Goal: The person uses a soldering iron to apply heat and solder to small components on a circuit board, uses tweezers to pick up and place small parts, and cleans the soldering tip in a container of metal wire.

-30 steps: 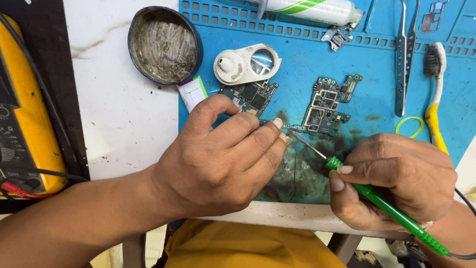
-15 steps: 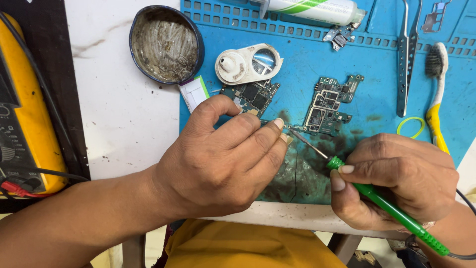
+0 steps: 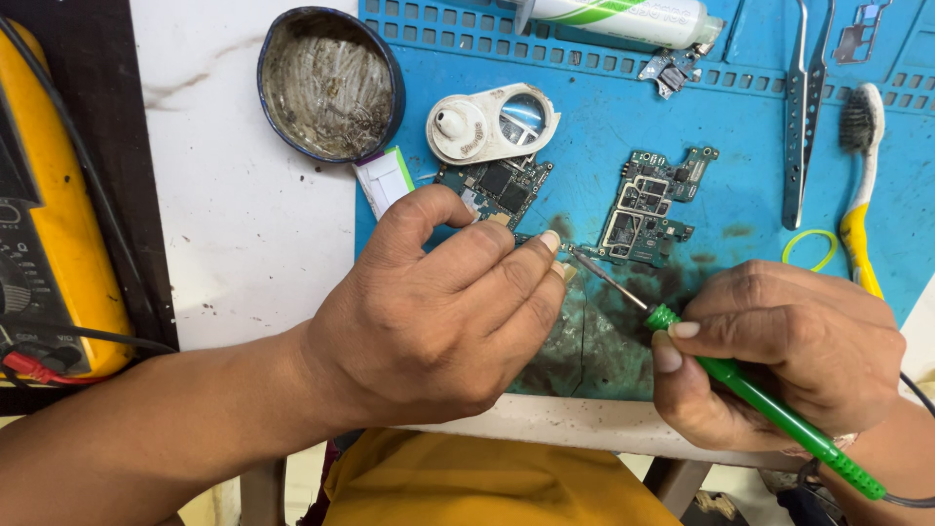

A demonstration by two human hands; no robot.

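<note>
Right grip [image 3: 779,356] round slim green soldering iron [image 3: 769,409], metal tip at green circuit board [image 3: 648,206].

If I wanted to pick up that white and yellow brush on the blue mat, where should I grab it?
Grab the white and yellow brush by its long yellow handle, probably from the right, where nothing seems to crowd it. It lies flat on the blue mat with its dark bristles at the far end, and the metal tweezers lie on its left, so the handle is the easy part.

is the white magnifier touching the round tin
Apart. The head view shows bare blue mat between the white magnifier and the round tin, with no overlap of their edges.
</note>
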